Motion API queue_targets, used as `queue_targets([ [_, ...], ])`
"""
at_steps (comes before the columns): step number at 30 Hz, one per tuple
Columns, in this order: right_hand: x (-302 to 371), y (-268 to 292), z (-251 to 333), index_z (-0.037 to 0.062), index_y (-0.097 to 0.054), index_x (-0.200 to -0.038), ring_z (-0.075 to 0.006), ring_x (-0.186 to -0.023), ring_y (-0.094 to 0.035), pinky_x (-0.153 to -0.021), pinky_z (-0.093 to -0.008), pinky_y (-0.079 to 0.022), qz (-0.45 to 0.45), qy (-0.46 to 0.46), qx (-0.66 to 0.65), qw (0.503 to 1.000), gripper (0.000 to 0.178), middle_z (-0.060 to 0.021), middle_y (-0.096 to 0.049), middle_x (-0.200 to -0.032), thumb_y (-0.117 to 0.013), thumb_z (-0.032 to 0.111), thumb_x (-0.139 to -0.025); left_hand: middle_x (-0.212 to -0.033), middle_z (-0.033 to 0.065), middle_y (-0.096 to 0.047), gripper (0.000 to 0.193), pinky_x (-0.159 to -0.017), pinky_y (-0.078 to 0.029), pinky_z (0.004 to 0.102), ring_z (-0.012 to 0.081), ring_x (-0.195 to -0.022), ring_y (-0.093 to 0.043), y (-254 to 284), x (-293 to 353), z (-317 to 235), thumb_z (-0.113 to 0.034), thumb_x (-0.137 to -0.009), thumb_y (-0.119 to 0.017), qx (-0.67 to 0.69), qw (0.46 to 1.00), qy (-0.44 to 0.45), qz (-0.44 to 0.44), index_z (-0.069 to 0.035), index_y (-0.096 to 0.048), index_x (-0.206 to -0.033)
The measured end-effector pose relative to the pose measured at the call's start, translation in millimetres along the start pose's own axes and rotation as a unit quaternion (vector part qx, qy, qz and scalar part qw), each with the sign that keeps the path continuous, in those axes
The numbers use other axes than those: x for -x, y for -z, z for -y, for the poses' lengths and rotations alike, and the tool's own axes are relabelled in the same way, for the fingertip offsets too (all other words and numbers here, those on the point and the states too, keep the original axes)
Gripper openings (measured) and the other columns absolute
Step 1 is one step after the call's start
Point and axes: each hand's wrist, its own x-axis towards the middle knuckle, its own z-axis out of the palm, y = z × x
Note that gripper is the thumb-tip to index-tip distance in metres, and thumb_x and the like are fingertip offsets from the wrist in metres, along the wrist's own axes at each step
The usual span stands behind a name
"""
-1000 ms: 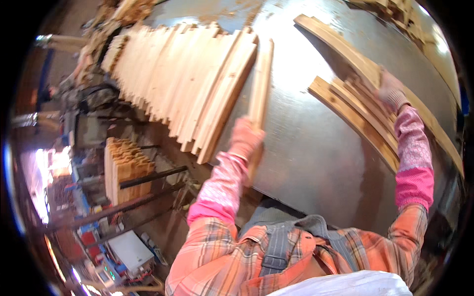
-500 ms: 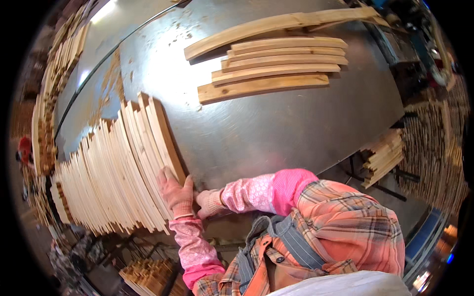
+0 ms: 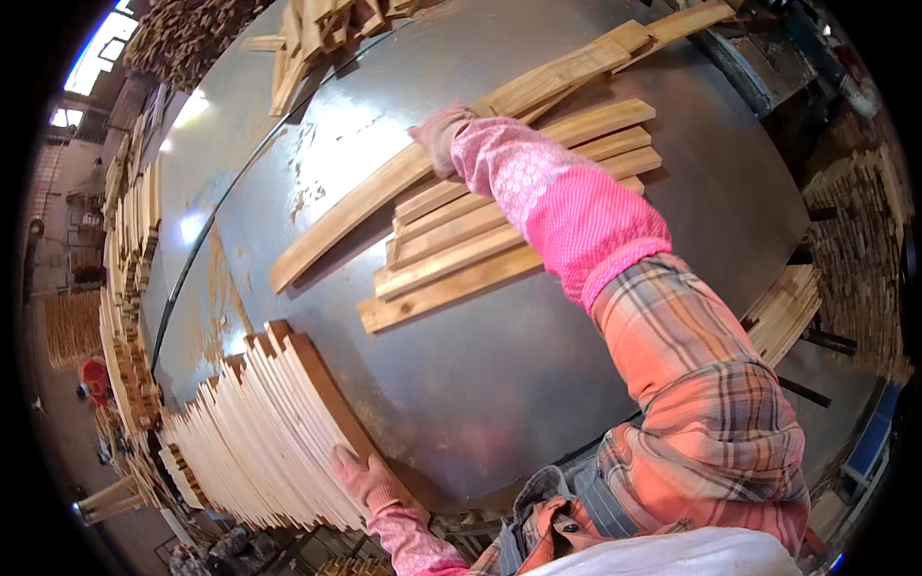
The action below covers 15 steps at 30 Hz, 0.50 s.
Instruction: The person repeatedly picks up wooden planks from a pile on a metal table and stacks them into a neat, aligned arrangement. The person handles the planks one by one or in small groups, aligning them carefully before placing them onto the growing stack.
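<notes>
On a round grey metal table (image 3: 538,384), a row of thin wooden slats (image 3: 259,432) stands on edge at the near left. My left hand (image 3: 360,475), in a pink glove, lies flat against the end slat of that row. My right arm in a pink sleeve reaches across a flat pile of short slats (image 3: 461,259) in the middle of the table. Just beyond that pile, my gloved right hand (image 3: 437,134) has its fingers curled on a long curved slat (image 3: 336,230).
Loose wood pieces (image 3: 307,38) lie at the table's far edge. Stacks of slats stand off the table at the right (image 3: 855,240) and along the left (image 3: 130,240). A person in red (image 3: 93,376) is far left.
My right hand left the row of upright slats and reached out to the long slat beyond the flat pile. My left hand stays on the row.
</notes>
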Motion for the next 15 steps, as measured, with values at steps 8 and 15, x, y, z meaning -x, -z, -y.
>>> queue_targets([
  [8,21,39,-126,0.0076,-0.066,-0.132,-0.0341,-0.114,-0.070,-0.093,-0.0469,-0.057,0.065,-0.027,0.060,0.996,0.059,-0.0177,-0.073,-0.120,-0.078,0.012,-0.074,-0.154,0.0289,-0.045,0.074,-0.121,-0.034,0.0419,0.0427,-0.145,-0.042,24,5,-26,-0.011,-0.082,-0.075,-0.070,0.986,0.132,0.071,0.007,-0.047,-0.148],
  [15,15,25,-138,0.0027,-0.051,-0.141,-0.0378,-0.115,-0.069,-0.092,-0.0523,-0.055,-0.021,0.000,0.021,1.000,0.068,-0.0206,-0.071,-0.121,-0.072,0.007,-0.076,-0.149,0.0275,-0.051,0.065,-0.118,-0.039,0.0441,0.0403,-0.142,-0.047,20,-12,-113,-0.009,-0.084,-0.076,0.126,0.990,-0.069,-0.009,0.005,-0.054,-0.144],
])
